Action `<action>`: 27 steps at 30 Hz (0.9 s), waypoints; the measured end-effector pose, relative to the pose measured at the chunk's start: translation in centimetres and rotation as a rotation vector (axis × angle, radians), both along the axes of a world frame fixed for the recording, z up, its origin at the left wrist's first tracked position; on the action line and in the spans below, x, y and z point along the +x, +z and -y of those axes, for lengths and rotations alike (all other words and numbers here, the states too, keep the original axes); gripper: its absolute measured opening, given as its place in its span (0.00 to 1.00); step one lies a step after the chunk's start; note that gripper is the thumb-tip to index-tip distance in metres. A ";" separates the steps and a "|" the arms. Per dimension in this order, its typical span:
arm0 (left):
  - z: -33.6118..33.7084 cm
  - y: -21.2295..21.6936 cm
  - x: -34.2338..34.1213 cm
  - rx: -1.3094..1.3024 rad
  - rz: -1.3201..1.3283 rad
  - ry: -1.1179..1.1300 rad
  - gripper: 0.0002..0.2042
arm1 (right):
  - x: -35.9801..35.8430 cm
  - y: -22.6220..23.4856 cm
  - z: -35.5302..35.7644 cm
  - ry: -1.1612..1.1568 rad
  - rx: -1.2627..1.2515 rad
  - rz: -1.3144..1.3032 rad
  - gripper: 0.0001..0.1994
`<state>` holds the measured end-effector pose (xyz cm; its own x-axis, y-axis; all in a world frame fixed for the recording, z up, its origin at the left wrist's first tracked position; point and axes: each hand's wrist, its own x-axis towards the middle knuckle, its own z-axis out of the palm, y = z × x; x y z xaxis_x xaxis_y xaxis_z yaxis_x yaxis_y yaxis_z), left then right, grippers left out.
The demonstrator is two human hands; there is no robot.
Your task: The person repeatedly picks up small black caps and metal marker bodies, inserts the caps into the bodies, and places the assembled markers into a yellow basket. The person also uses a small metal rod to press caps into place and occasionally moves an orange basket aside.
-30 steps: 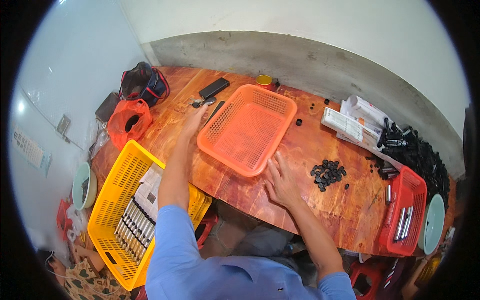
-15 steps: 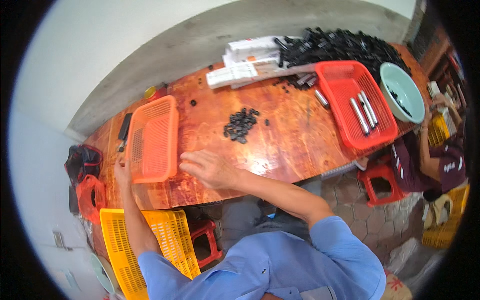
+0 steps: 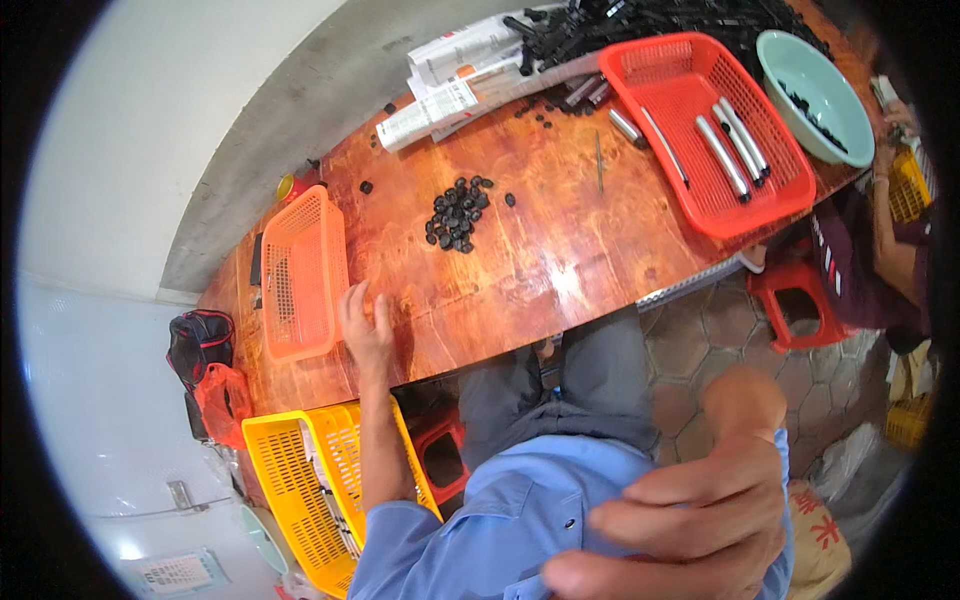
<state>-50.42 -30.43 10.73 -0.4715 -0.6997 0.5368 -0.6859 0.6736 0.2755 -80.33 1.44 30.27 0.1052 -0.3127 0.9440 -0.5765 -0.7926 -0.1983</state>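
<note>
Red-brown wooden worktop (image 3: 480,310). By right end, red rectangular mesh plastic basket (image 3: 688,85); by left end, orange rectangular mesh plastic basket (image 3: 330,275). Our right hand (image 3: 712,495) off worktop's front edge, fingers spread; left hand (image 3: 368,335) just beside orange basket, fingers spread, contact unclear to us. Small round black pieces (image 3: 458,213) heaped between baskets.

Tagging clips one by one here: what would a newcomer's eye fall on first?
First, the right hand, large at the lower right before the blue shirt. Next, the red basket with silver tubes at the upper right, and the pile of small black pieces mid-table, between that basket and the orange basket beside the left hand.
</note>
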 end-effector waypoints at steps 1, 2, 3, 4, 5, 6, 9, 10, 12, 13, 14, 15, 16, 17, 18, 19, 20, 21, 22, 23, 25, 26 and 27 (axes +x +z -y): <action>-0.3 -1.1 -0.5 0.068 -0.017 -0.029 0.17 | 0.3 -0.4 -0.1 0.028 0.002 0.042 0.16; -0.3 -2.6 -0.3 0.063 -0.017 -0.013 0.18 | 2.3 0.0 0.4 0.023 0.040 0.196 0.16; 0.0 -3.9 0.5 0.058 -0.017 0.001 0.18 | 2.8 -0.2 0.9 0.072 0.077 0.231 0.15; 0.3 -5.0 0.8 0.062 -0.029 0.005 0.18 | 3.3 -0.1 1.5 0.112 0.115 0.263 0.15; 0.1 -5.1 1.3 0.047 0.016 0.040 0.19 | 2.0 -0.7 2.6 0.225 0.165 0.168 0.14; -0.8 -6.3 0.9 0.163 -0.074 0.067 0.19 | 1.7 -1.0 2.7 0.220 0.129 0.120 0.14; 0.3 -5.2 0.8 0.160 -0.070 0.074 0.19 | 0.8 -0.7 2.8 -0.023 -0.128 0.087 0.14; -0.2 -5.3 1.4 0.149 -0.076 0.091 0.19 | 0.4 -1.2 2.9 -0.103 -0.192 0.102 0.14; -0.1 -4.9 1.0 0.149 -0.071 0.110 0.19 | -1.6 -1.4 3.0 -0.317 -0.089 0.097 0.12; 0.2 -5.1 0.4 0.164 -0.073 0.096 0.19 | -3.0 -1.7 3.0 -0.443 -0.031 0.079 0.12; 0.1 -5.0 0.2 0.153 -0.048 0.090 0.18 | -4.5 -2.1 3.1 -0.569 0.034 0.070 0.11; 0.1 -4.7 0.2 0.140 -0.021 0.085 0.18 | -6.1 -2.4 3.3 -0.695 0.096 0.061 0.11; 0.0 -5.0 0.5 0.136 0.024 0.089 0.17 | -8.2 -3.1 4.5 -0.728 0.245 0.086 0.10; -0.8 -4.9 0.9 0.128 0.064 0.111 0.17 | -10.1 -3.9 6.0 -0.752 0.400 0.099 0.10; -1.4 -4.9 1.2 0.132 0.070 0.118 0.16 | -12.5 -5.2 8.2 -0.804 0.564 0.043 0.08; -1.6 -4.7 1.3 0.123 0.080 0.121 0.15 | -15.1 -6.9 9.9 -0.859 0.718 -0.006 0.06; -1.4 -4.4 0.9 0.139 0.074 0.105 0.15 | -17.9 -8.8 10.9 -0.912 0.875 -0.094 0.08; -1.0 -4.3 0.3 0.153 0.068 0.091 0.15 | -20.5 -10.9 11.7 -0.961 1.029 -0.183 0.10; -0.8 -4.3 0.0 0.171 0.064 0.083 0.14 | -22.5 -12.8 12.7 -0.933 1.149 -0.185 0.11; -0.8 -4.4 -0.4 0.158 0.054 0.074 0.14 | -24.1 -14.4 13.3 -0.906 1.273 -0.191 0.13; -0.8 -4.6 -0.9 0.135 0.036 0.063 0.14 | -26.2 -17.3 14.3 -0.826 1.380 -0.129 0.15; -0.8 -4.8 -0.4 0.146 0.040 0.073 0.16 | -26.2 -17.6 14.9 -0.776 1.433 -0.099 0.16; -0.9 -4.8 0.0 0.155 0.023 0.077 0.18 | -26.3 -17.6 15.3 -0.788 1.482 -0.105 0.17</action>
<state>-50.46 -29.55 5.91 -0.4242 -0.8079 0.4091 -0.7412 0.5693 0.3556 -106.63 -13.88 12.62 -0.4601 -0.8667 -0.1928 -0.7722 0.4978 -0.3948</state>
